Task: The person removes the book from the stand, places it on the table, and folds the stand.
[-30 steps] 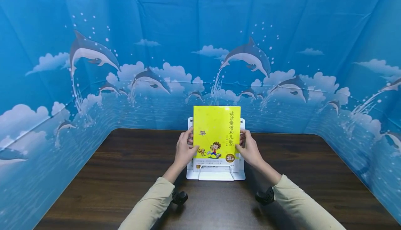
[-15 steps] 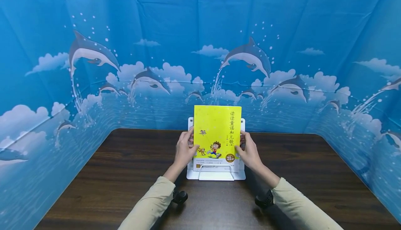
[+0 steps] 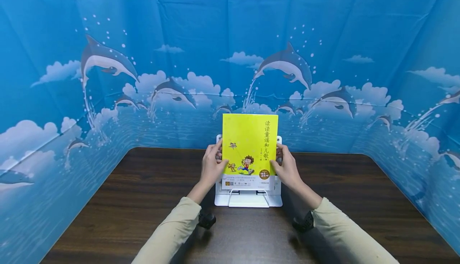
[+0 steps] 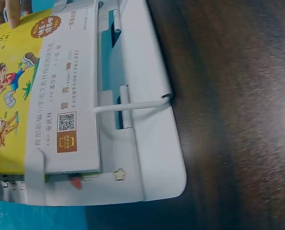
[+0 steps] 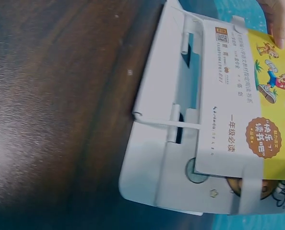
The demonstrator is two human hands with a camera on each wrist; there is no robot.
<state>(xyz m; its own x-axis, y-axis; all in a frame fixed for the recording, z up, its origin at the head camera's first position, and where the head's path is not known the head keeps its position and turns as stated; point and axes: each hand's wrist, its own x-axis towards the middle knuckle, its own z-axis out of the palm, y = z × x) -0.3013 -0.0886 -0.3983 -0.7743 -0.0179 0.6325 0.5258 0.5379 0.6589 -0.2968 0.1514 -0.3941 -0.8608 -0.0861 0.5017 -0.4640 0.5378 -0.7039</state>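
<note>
A yellow and white children's book (image 3: pixel 249 148), with a running boy and a puppy on its cover, stands upright against a white book stand (image 3: pixel 248 199). My left hand (image 3: pixel 212 167) pinches the book's left edge, thumb on the cover and fingers behind. The right hand (image 3: pixel 287 168) grips the opposite edge likewise. Below the book's bottom edge (image 4: pixel 98 139) there is a gap above the stand's base, seen in both wrist views. The stand's wire bar (image 5: pixel 166 123) juts out in front. The book hides most of the stand's back plate.
The stand rests on a dark wooden table (image 3: pixel 151 200). Behind and at both sides hangs a blue curtain (image 3: pixel 201 36) printed with dolphins and clouds. Each wrist wears a black camera (image 3: pixel 206 219). White tabs (image 5: pixel 250 187) sit at the book's side edges.
Both hands have raised the book a little, so its bottom edge now sits above the wire bar it was behind. The stand has stayed put.
</note>
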